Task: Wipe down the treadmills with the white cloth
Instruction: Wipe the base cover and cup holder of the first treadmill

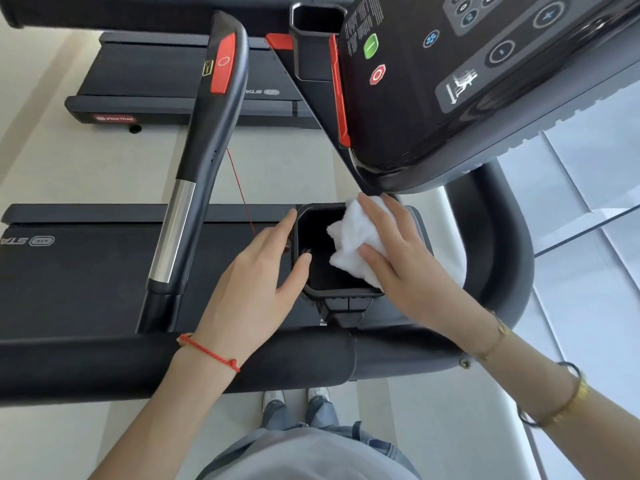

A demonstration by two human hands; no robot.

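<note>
The cup holder (313,251) is crowded: the white cloth (353,237) fills its right half, leaving only the left half open. The console (450,98) overhangs close above its far edge, and the handrail (204,150) bars the left side.

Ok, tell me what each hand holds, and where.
Right hand grips the bunched white cloth from above at the cup holder; left hand holds nothing.

The cloth (356,237) at centre is plain white. The treadmill console (450,98) at upper right is glossy black with a green button (371,46) and a red button (377,75). The handlebar (207,140) at upper left is black with a red patch and a silver band.
</note>
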